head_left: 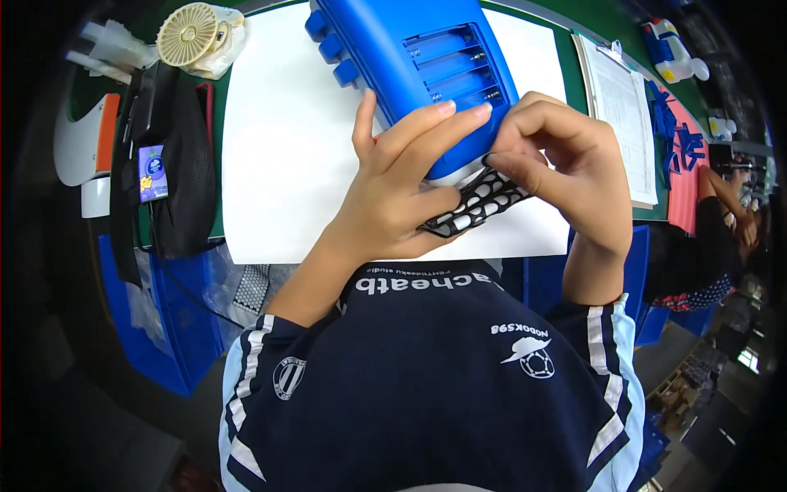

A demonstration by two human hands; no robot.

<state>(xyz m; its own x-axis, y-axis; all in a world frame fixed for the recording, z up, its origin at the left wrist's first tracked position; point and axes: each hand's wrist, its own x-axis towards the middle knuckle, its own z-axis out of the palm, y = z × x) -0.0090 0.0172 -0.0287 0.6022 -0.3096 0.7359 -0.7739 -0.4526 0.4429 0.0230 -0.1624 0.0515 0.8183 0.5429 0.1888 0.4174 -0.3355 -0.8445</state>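
Note:
A blue plastic device [385,66] lies at a slant over a white sheet, several round-ended knobs along its left edge. Its open battery compartment [455,66] faces up, with metal contacts and bare slots. My left hand [398,176] is closed round the lower end, two fingers pressing on the blue face. Under its thumb is a black piece patterned with white ovals [475,205], partly covered by my fingers. My right hand [557,156] is closed in a pinch at the device's lower right corner, on the black edge of the patterned piece.
Left of the white sheet [279,123] are a cream fan [190,37], a black bag [188,164] and an orange-white object [86,139]. To the right lie a clipboard [619,115], blue strips [676,135] on a red surface and a bottle [672,53]. Another person's arm [730,205] shows far right.

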